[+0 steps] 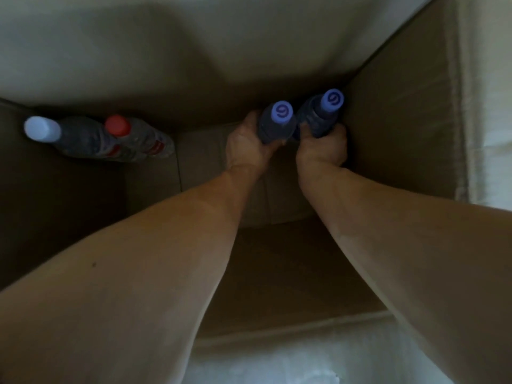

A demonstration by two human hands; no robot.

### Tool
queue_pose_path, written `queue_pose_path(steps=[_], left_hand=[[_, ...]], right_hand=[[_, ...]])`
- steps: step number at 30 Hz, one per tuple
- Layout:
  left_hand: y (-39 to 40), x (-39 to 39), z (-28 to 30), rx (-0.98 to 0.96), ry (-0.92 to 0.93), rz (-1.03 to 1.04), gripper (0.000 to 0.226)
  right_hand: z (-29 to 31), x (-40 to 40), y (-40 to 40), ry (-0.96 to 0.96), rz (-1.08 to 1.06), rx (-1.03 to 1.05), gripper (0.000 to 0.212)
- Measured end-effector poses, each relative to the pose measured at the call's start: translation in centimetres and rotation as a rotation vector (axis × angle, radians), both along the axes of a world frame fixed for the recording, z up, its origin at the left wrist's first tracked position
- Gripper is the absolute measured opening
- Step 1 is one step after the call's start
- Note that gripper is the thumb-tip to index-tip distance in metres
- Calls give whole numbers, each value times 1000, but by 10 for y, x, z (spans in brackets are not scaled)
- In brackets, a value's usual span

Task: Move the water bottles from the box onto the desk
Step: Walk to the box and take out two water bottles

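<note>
In the head view, both bare forearms reach down into a deep brown cardboard box. The left hand curls its fingers round the body of a dark, upright plastic water bottle with a blue-violet swirl-marked cap, gripping it from the near side. Just to the right of that hand, the right hand wraps round a second dark plastic bottle with the same blue-violet cap, which stands in the far right corner of the box, against the side wall. The two held bottles are just beside each other, and the hands are close together below them.

Well to the left of the left hand, in the far left corner of the box, stand two more bottles touching each other: a dark plastic bottle with a pale white cap and, on its right, a clear plastic bottle with a red cap. All four bottles are inside the box.
</note>
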State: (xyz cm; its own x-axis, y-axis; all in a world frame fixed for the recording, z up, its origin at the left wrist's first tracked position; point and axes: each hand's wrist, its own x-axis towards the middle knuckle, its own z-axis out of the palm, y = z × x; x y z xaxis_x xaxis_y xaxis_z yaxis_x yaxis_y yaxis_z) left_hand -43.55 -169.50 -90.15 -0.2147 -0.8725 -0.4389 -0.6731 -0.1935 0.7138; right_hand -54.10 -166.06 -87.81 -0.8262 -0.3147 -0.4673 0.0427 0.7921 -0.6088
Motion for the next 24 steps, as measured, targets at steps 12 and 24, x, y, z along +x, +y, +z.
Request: queue_pose_path(steps=[12, 24], left_hand=[[5, 54, 7, -9, 10, 1, 69], [6, 81, 15, 25, -42, -12, 69]], right_hand=[[1, -2, -21, -18, -42, 165, 57], [2, 2, -12, 37, 32, 108, 65]])
